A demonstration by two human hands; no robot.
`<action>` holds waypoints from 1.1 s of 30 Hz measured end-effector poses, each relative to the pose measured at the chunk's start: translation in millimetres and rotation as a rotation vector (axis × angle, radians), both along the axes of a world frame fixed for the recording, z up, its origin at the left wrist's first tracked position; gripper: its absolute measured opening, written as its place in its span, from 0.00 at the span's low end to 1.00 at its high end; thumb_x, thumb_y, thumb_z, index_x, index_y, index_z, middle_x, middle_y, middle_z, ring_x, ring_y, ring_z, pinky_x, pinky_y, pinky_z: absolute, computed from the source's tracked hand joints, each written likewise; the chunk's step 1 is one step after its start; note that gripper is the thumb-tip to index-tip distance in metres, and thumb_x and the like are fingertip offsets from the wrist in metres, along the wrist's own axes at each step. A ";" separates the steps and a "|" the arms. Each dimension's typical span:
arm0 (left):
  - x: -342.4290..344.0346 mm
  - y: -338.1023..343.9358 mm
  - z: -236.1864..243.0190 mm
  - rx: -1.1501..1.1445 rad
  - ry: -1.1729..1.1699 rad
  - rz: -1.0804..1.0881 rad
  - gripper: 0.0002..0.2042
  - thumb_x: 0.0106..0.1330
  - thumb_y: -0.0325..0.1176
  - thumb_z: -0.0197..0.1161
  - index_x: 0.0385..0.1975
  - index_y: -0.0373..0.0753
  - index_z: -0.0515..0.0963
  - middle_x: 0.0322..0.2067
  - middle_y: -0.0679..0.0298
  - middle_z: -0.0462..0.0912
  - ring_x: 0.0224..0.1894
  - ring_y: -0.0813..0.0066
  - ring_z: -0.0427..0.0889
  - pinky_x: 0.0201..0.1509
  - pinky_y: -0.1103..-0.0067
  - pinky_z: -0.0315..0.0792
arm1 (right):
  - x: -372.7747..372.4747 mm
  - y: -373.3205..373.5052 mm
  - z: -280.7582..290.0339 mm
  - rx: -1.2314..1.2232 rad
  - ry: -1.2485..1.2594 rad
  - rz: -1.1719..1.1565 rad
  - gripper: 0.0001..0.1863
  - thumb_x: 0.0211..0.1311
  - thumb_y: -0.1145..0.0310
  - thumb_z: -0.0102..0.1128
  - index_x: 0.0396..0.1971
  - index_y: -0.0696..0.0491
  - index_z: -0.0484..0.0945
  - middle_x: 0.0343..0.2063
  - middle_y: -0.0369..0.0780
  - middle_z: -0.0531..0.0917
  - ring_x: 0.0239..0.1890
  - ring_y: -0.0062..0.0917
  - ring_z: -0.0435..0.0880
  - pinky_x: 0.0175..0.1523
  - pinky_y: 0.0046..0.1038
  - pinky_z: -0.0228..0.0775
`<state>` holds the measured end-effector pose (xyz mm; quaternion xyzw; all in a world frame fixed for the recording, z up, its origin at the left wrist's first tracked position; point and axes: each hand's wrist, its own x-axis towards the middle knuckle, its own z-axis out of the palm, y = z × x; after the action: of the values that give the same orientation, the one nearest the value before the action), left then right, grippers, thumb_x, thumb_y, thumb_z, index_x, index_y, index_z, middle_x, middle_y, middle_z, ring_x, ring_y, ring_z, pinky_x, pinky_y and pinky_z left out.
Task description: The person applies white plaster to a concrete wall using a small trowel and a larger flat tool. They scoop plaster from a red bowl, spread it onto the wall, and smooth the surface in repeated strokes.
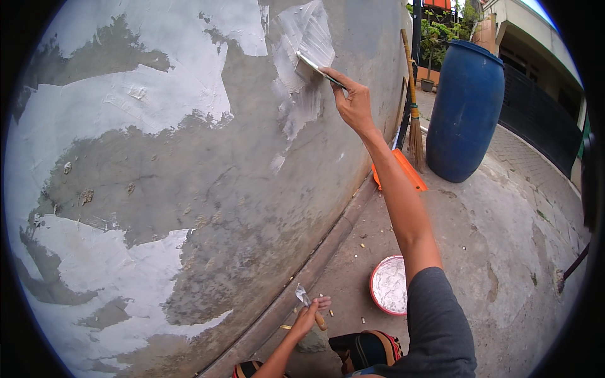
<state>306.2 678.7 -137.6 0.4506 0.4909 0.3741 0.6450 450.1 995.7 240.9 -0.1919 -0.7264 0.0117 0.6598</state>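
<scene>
Gripping a flat scraper [310, 61] near the top centre of the frame, the right hand [354, 104] pinches it between thumb and fingers, its long edge at a wet patch of white paste [302, 38] on the grey wall [252, 170]. The scraper shows nearly edge-on, so its full width is hard to tell; it looks light, thin and fairly stiff, perhaps with a little spring along the edge, and paste on it would probably make it slippery. The best hold is likely the back side, where the fingers sit, well clear of the working edge. At the bottom centre, the left hand [305, 320] is wrapped around a small putty knife [301, 293], its metal blade pointing up and its wooden handle sticking out below; that handle should give the drier, surer grip, while the blade is probably thin and bendy. To the right of it on the ground, partly behind the right arm, stands a red-rimmed tub [371, 293] of similar paste, which looks soft, thick and sticky; filled so, the tub is likely heavy and best lifted by its rim with both hands.
</scene>
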 end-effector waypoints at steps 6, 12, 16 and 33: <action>6.1 1.5 6.3 -0.019 0.013 -0.015 0.29 0.77 0.50 0.29 0.59 0.35 0.71 0.55 0.53 0.78 0.61 0.64 0.73 0.65 0.71 0.61 | -16.3 -27.4 -62.0 0.091 -0.054 0.049 0.26 0.53 0.88 0.50 0.51 0.50 0.80 0.48 0.43 0.84 0.51 0.27 0.83 0.56 0.26 0.72; 4.4 -0.5 7.5 -0.009 0.024 -0.022 0.29 0.78 0.50 0.30 0.59 0.35 0.70 0.54 0.54 0.78 0.59 0.64 0.73 0.65 0.71 0.61 | 21.7 11.8 -0.6 -0.068 0.259 0.073 0.14 0.66 0.75 0.54 0.49 0.60 0.79 0.36 0.30 0.84 0.38 0.12 0.75 0.46 0.17 0.67; -2.2 1.9 0.8 -0.041 0.011 -0.002 0.28 0.78 0.49 0.30 0.60 0.35 0.70 0.55 0.54 0.77 0.59 0.64 0.73 0.66 0.71 0.61 | 42.5 70.3 81.2 0.004 0.358 -0.081 0.16 0.61 0.70 0.55 0.48 0.55 0.81 0.33 0.39 0.86 0.37 0.23 0.81 0.49 0.26 0.70; -10.4 1.9 -12.6 -0.043 -0.025 0.006 0.30 0.77 0.53 0.30 0.60 0.35 0.69 0.55 0.56 0.77 0.60 0.65 0.72 0.64 0.69 0.62 | 11.4 41.3 58.2 0.119 0.133 -0.127 0.17 0.55 0.74 0.54 0.45 0.49 0.83 0.32 0.38 0.86 0.34 0.23 0.82 0.42 0.24 0.71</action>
<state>295.8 680.6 -150.2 0.4306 0.4920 0.3711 0.6595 461.6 1037.0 299.1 -0.1968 -0.6667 -0.0604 0.7163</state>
